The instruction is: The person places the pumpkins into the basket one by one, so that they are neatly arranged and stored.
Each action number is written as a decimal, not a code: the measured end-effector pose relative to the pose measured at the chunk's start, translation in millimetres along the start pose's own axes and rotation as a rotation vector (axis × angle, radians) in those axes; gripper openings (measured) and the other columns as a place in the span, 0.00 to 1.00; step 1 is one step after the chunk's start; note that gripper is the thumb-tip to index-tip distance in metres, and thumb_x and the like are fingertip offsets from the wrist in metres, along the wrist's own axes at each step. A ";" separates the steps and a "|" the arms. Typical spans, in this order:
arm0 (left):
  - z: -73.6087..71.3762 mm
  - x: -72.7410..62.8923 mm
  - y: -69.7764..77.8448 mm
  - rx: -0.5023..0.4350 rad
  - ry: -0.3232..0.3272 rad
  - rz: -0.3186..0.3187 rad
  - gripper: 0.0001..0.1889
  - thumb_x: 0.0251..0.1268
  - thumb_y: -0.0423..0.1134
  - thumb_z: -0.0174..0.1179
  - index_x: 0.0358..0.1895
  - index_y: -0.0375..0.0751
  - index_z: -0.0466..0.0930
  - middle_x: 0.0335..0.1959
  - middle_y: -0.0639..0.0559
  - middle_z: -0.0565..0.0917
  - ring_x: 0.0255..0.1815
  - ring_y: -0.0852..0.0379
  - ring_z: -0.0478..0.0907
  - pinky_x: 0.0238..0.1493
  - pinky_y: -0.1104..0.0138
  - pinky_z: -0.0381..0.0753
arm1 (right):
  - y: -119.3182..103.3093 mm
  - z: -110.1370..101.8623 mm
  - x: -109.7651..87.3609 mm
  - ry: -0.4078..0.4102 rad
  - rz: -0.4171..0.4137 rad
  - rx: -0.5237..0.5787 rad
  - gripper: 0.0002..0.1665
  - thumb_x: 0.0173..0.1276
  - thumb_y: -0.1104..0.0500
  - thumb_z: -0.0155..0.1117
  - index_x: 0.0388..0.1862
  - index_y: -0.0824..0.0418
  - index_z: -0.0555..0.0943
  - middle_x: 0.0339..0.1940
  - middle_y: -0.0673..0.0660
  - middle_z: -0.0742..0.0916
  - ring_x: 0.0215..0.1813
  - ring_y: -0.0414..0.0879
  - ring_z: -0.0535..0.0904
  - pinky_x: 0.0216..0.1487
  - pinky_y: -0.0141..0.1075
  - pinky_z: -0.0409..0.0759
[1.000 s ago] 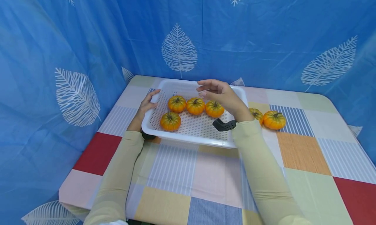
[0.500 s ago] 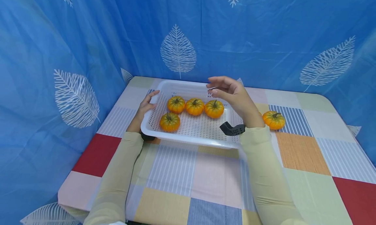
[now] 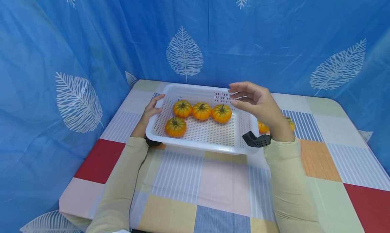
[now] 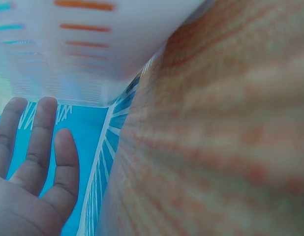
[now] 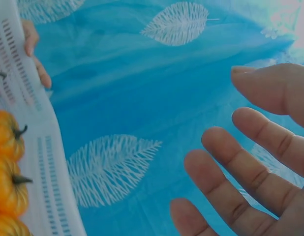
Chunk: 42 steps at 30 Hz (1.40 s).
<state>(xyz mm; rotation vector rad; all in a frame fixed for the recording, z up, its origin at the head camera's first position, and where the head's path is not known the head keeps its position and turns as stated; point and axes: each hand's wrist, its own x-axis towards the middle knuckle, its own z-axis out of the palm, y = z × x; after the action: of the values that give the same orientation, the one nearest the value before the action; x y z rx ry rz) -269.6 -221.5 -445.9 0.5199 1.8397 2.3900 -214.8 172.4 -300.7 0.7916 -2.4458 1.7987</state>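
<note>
Several small orange pumpkins (image 3: 201, 111) sit in a white perforated plastic basket (image 3: 195, 145); three form a row at the back and one lies front left. At the basket's left rim, my left hand (image 3: 148, 115) rests with fingers and thumb spread. The left wrist view shows its fingers (image 4: 41, 130) fairly straight, close to the basket's outer wall (image 4: 88, 54). Above the basket's right end hovers my right hand (image 3: 259, 102), loosely bent and holding nothing. Two more pumpkins (image 3: 262, 127) lie on the table to the right, partly hidden behind that hand and wrist.
A patchwork-checked cloth covers the table (image 3: 225, 189). Blue curtain (image 3: 259, 40) with white leaf prints hangs along the back and left. A black wrist mount (image 3: 256, 140) on the right wrist sticks out by the basket's front right corner.
My right hand has moved rightward, from above the basket's middle to its right end, staying empty. The left hand, the basket and the pumpkins in it keep their places.
</note>
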 end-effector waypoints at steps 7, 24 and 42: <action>0.0 -0.5 -0.1 0.003 0.015 0.007 0.34 0.72 0.27 0.39 0.81 0.38 0.59 0.85 0.28 0.52 0.71 0.47 0.66 0.66 0.65 0.79 | 1.8 -16.1 -18.3 0.053 0.007 -0.076 0.27 0.73 0.67 0.72 0.70 0.66 0.81 0.64 0.55 0.87 0.62 0.48 0.83 0.62 0.30 0.81; 2.5 -1.2 1.2 -0.007 0.026 0.006 0.35 0.72 0.26 0.38 0.83 0.35 0.56 0.85 0.29 0.51 0.73 0.49 0.68 0.65 0.67 0.78 | 39.6 -50.8 -56.1 0.212 -0.151 0.062 0.25 0.69 0.82 0.63 0.63 0.71 0.85 0.54 0.51 0.91 0.56 0.44 0.85 0.59 0.26 0.81; 2.1 0.1 -1.1 -0.025 0.008 0.008 0.34 0.72 0.25 0.37 0.83 0.37 0.57 0.87 0.29 0.47 0.80 0.42 0.59 0.70 0.65 0.73 | 92.6 -75.4 -73.2 0.378 0.066 -0.153 0.18 0.79 0.65 0.67 0.65 0.59 0.86 0.56 0.40 0.88 0.60 0.37 0.81 0.60 0.21 0.76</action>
<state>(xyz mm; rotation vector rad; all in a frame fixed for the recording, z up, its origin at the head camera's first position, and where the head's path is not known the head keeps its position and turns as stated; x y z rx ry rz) -269.2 -219.2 -446.5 0.5171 1.8117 2.4204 -209.1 288.4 -378.9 0.3272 -2.3413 1.5797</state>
